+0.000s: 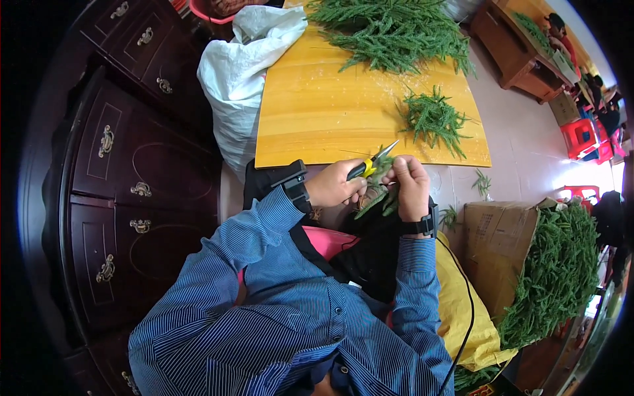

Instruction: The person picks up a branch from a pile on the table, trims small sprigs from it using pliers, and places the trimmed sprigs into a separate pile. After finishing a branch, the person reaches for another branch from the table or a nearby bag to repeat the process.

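Sprig (382, 198), green and needle-leaved, is pinched in the right hand (409, 183), fingers curled tight around its stem, just below the near edge of the table (317, 112). The left hand (337, 186) is closed round the yellow-and-black handles of small pliers (373, 164), whose metal tip points up and right and meets the top of the sprig. Both hands sit close together over the person's lap, each wrist wearing a black strap.

The table is a bare yellow wooden board. A big heap of sprigs (393, 30) lies at its far end and a smaller bunch (432, 119) near its right edge, well apart from the hands. The floor is pale and smooth, with a few loose sprigs on it by the person's right side.

To the left stands a dark carved wooden cabinet (125, 185) with brass drawer pulls. A white plastic sack (241, 72) leans between cabinet and table. To the right, an open brown cardboard box (498, 241) is packed with more greens (558, 270), spilling over its side; a yellow bag (462, 310) lies just beside it. Farther off at upper right are a brown wooden bench (512, 49) and red plastic stools (584, 138).
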Motion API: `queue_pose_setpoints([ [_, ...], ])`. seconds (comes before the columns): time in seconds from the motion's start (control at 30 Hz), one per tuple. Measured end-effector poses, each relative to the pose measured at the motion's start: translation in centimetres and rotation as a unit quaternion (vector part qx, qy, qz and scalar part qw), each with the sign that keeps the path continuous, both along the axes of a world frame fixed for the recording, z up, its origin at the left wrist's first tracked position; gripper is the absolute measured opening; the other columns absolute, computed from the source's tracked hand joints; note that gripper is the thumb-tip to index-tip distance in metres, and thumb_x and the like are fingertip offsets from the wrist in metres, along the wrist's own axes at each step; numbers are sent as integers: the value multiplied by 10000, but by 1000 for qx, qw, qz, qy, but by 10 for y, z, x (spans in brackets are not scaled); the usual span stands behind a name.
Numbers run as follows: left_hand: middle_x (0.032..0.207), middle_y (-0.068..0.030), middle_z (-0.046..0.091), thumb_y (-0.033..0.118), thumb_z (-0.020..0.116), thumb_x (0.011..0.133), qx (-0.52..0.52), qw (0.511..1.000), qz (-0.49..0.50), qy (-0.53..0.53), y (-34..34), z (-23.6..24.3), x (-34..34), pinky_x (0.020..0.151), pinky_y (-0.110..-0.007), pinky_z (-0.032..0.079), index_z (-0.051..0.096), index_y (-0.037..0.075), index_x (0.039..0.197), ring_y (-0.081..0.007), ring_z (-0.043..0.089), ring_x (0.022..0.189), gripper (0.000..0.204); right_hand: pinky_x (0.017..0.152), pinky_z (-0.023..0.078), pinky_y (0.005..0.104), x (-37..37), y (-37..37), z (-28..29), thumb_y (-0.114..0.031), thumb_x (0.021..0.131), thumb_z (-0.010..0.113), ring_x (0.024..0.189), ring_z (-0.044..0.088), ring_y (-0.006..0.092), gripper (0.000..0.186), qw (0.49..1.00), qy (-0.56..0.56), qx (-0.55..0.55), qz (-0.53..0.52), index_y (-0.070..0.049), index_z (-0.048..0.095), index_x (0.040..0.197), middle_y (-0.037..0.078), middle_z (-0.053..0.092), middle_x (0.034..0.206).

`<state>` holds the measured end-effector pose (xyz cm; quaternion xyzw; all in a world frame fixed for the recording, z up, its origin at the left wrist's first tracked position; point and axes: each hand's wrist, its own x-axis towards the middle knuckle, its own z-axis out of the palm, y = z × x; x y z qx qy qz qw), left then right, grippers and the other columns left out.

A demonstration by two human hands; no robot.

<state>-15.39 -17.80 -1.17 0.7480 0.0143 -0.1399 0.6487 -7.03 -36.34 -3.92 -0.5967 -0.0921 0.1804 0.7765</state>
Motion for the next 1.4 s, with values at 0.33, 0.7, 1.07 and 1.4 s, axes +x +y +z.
queue_pose_setpoints([
  [0.33, 1152, -108, 617, 66, 483, 963, -304, 943, 43, 129, 10, -6, 18, 862, -364, 533, 387, 58, 1404, -210, 654, 996, 451, 673, 488, 265, 2, 0, 3, -180, 994, 548, 730, 581, 134, 194, 985, 46, 167, -23, -27, 596, 1104, 36, 609, 849],
  [0.7, 1266, -193, 570, 14, 464, 943, -396, 910, -6, 120, 22, -38, 15, 988, -472, 464, 363, 69, 1397, -332, 591, 1159, 468, 609, 451, 232, 11, -18, 2, -117, 925, 646, 638, 492, 81, 222, 985, 65, 113, -117, -44, 614, 1132, -5, 584, 801],
  [1.07, 1220, -206, 594, -9, 466, 921, -566, 807, 15, 167, -10, -35, 57, 943, -482, 494, 422, 69, 1292, -325, 613, 1103, 382, 572, 416, 219, 7, -26, 6, -176, 942, 639, 612, 456, 61, 97, 986, 55, 120, -105, -89, 603, 964, -46, 527, 720],
  [1.4, 1174, -156, 594, -60, 468, 890, -442, 886, -12, 139, -8, -10, -34, 696, -276, 492, 401, 48, 1320, -172, 596, 953, 449, 652, 435, 235, 6, -17, 34, -141, 959, 592, 713, 502, 89, 142, 984, 54, 116, -127, -50, 592, 1068, -17, 569, 832],
])
